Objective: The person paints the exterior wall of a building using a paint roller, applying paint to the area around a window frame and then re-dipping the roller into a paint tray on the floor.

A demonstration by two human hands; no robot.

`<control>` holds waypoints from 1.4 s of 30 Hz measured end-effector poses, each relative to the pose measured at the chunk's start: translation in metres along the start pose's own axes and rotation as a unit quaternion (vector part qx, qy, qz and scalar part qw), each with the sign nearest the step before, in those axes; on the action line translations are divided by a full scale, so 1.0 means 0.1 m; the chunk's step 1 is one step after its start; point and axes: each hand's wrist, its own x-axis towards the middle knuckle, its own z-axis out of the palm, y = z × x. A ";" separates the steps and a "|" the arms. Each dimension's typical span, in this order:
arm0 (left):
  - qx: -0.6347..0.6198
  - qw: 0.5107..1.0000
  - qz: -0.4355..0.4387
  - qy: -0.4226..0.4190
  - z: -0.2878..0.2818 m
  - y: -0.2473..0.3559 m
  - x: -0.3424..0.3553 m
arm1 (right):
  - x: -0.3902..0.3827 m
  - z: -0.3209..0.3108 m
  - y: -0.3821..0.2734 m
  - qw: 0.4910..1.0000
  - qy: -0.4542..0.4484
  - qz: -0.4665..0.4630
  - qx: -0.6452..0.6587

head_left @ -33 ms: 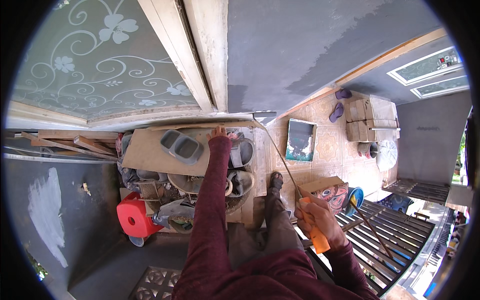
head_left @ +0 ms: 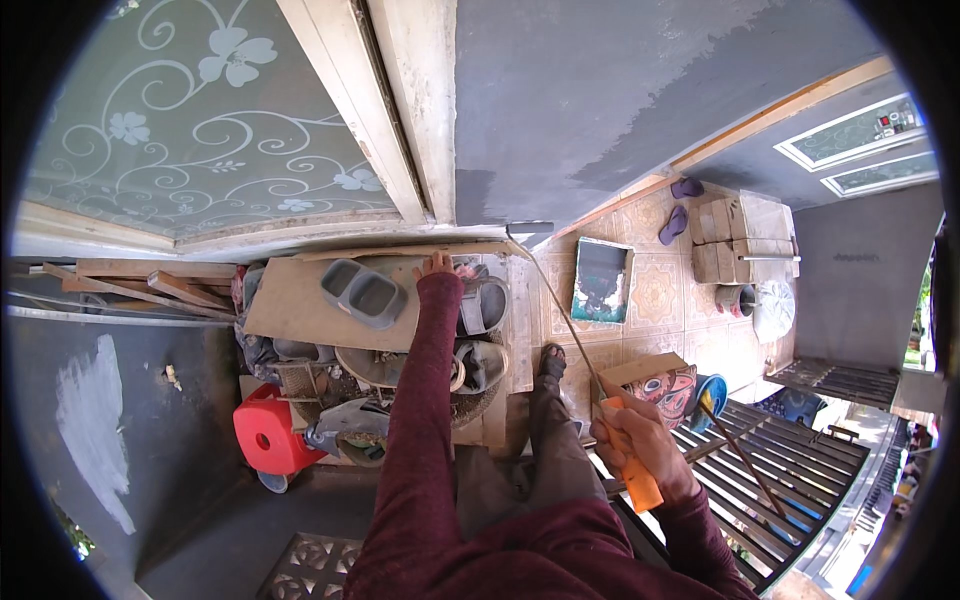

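Note:
My right hand (head_left: 645,445) is wrapped around the orange handle (head_left: 640,482) of a paint roller. From it a long thin metal rod (head_left: 557,305) runs up and away to the small roller head (head_left: 530,229), which lies against the bottom of the grey wall (head_left: 570,110). My left arm reaches forward, and my left hand (head_left: 437,264) rests with fingers stretched out on the edge of a cardboard sheet (head_left: 290,300). On that sheet, left of the hand, sits a grey double-bowl tray (head_left: 365,292). A grey container (head_left: 484,305) stands just right of my left wrist.
A paint tray (head_left: 602,281) with a green rim lies on the tiled floor, near purple flip-flops (head_left: 674,225) and stacked cartons (head_left: 740,238). Left are a red plastic stool (head_left: 270,430) and wooden slats (head_left: 150,275). A slatted metal railing (head_left: 790,460) stands at right, beside a blue bucket (head_left: 711,392).

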 end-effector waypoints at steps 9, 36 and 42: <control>0.002 1.000 -0.003 0.011 -0.03 -0.01 -0.01 | -0.10 -0.02 0.01 1.000 -0.015 -0.008 -0.006; -0.019 1.000 0.003 0.022 0.02 0.01 -0.01 | 0.29 0.17 0.19 1.000 -0.009 -0.008 -0.017; -0.004 0.999 0.003 0.037 0.08 -0.01 -0.01 | 0.14 0.27 0.06 1.000 -0.023 0.015 0.002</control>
